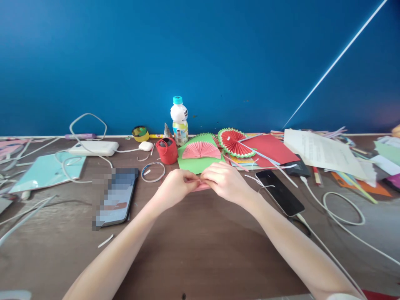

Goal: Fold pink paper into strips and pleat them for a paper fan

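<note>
Centre of frame: left hand (177, 188) and right hand (226, 183) meet, fingers curled in, thumbs and fingertips pinched closed on a strip of pink paper (202, 187). Only a sliver of the paper shows, below and between the fingertips; how it is folded, cannot tell. Both forearms reach in from the lower corners, over bare brown table (193, 250).

Just above the hands, a green sheet (186, 163) lies flat, with a pleated pink half-round fan (201, 151) on it. Right of that, upper middle: a red pleated fan with green edging (234, 143), and beside it a red sheet (276, 149).

Left of the green sheet, a red roll (167, 153); behind, against the blue wall (200, 54), an upright bottle with a teal cap (179, 118). A ring-shaped roll (153, 181) lies near the left hand.

Left middle: a phone (116, 202), screen lit, partly blurred out; above it a white power bank (93, 148); farther left, a light-blue folder (50, 170).

Right middle: a dark-screened phone (280, 192), lying aslant near the right forearm. Beyond, a printed white sheet (325, 153) on a heap of papers, and a looped white cable (343, 223).
</note>
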